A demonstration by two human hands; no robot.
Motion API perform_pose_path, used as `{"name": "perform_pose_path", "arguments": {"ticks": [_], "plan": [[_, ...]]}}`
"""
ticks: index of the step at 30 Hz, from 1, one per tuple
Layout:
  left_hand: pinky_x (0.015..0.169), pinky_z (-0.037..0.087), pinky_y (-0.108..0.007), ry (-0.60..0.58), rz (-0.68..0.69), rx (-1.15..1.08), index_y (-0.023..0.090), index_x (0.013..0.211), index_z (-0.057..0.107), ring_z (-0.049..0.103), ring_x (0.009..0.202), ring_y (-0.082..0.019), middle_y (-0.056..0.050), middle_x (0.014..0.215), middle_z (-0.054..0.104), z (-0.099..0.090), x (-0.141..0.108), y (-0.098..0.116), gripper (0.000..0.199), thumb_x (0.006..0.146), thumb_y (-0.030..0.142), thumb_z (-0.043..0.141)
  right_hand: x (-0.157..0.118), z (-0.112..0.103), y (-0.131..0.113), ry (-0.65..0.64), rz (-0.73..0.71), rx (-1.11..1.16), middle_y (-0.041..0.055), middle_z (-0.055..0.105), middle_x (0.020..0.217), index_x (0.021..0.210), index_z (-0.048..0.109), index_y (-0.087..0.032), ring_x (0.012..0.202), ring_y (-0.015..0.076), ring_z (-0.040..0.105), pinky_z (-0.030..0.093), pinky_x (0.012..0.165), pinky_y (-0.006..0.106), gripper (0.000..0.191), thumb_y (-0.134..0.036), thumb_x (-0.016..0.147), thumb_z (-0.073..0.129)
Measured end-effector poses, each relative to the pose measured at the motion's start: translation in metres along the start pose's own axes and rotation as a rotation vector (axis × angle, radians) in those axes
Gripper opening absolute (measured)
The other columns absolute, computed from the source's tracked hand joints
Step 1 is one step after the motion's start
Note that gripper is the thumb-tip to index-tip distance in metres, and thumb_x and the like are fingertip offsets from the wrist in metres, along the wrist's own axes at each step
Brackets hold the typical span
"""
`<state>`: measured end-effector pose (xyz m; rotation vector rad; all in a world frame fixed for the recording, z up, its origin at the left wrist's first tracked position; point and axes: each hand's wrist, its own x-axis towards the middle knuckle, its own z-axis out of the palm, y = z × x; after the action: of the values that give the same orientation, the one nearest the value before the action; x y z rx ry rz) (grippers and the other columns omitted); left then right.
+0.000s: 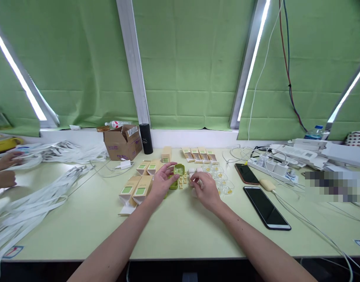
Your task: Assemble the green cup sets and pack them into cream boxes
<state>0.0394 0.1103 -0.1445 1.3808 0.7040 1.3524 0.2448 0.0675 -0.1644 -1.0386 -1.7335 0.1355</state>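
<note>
My left hand (162,183) has its thumb and fingers around the side of a small green open case (179,169), which looks hollow from above. Below it, another green piece lies partly under my fingers. My right hand (206,191) is closed, fingertips pressed together at a group of small white pieces (192,171); whatever is between the fingertips is hidden. Small yellowish squares (182,181) lie in rows between the hands. To the right of my right hand are several clear loops with yellow centres (228,190).
Kraft boxes with green labels (128,190) stand left of my hands, with more boxes (200,153) behind. Phones (266,207), a power strip (271,169) and cables lie right. White straps (30,211) cover the left side, near another person's hands (3,179). A cardboard carton (121,145) stands behind.
</note>
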Motion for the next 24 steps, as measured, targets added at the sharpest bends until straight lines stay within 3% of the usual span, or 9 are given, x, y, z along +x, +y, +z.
{"name": "perform_pose_path", "arguments": {"ticks": [6, 9, 12, 16, 24], "plan": [[0.091, 0.057, -0.041, -0.003, 0.024, 0.117, 0.021, 0.12, 0.067, 0.069, 0.106, -0.025, -0.01, 0.112, 0.075, -0.0004, 0.0012, -0.0006, 0.062, 0.068, 0.042, 0.095, 0.005, -0.0005, -0.002, 0.082, 0.175, 0.444, 0.0066, 0.07, 0.101, 0.105, 0.073, -0.023, 0.084, 0.019, 0.067, 0.058, 0.077, 0.034, 0.019, -0.034, 0.098, 0.06], [0.092, 0.057, -0.04, 0.001, 0.037, 0.172, 0.021, 0.117, 0.069, 0.067, 0.114, -0.027, -0.011, 0.114, 0.075, 0.0014, 0.0004, 0.0012, 0.059, 0.067, 0.039, 0.094, 0.006, 0.001, -0.0015, 0.088, 0.273, 0.589, 0.0032, 0.069, 0.085, 0.104, 0.074, -0.023, 0.071, 0.0164, 0.065, 0.058, 0.067, 0.03, 0.023, -0.042, 0.096, 0.065], [0.091, 0.058, -0.039, -0.007, 0.022, 0.219, 0.021, 0.116, 0.069, 0.065, 0.119, -0.029, -0.011, 0.118, 0.074, 0.004, -0.0021, 0.0031, 0.056, 0.068, 0.038, 0.093, 0.0069, 0.0012, -0.002, 0.085, 0.327, 0.664, -0.0011, 0.064, 0.07, 0.103, 0.073, -0.022, 0.063, 0.0146, 0.061, 0.056, 0.062, 0.029, 0.025, -0.045, 0.093, 0.069], [0.089, 0.06, -0.039, -0.029, 0.022, 0.246, 0.021, 0.116, 0.07, 0.066, 0.118, -0.029, -0.011, 0.118, 0.073, 0.0064, -0.005, 0.0032, 0.054, 0.069, 0.035, 0.092, 0.0084, -0.0008, -0.0055, 0.09, 0.331, 0.727, -0.0018, 0.065, 0.069, 0.101, 0.072, -0.022, 0.061, 0.0141, 0.062, 0.056, 0.061, 0.029, 0.027, -0.046, 0.09, 0.074], [0.105, 0.052, -0.047, -0.04, 0.065, 0.356, 0.023, 0.109, 0.074, 0.066, 0.118, -0.029, -0.009, 0.12, 0.073, 0.0091, -0.0072, 0.0031, 0.045, 0.068, 0.027, 0.09, 0.0068, -0.0021, -0.0087, 0.117, 0.332, 0.735, -0.0016, 0.065, 0.071, 0.096, 0.072, -0.022, 0.061, 0.0145, 0.065, 0.058, 0.061, 0.029, 0.028, -0.041, 0.08, 0.083]]}}
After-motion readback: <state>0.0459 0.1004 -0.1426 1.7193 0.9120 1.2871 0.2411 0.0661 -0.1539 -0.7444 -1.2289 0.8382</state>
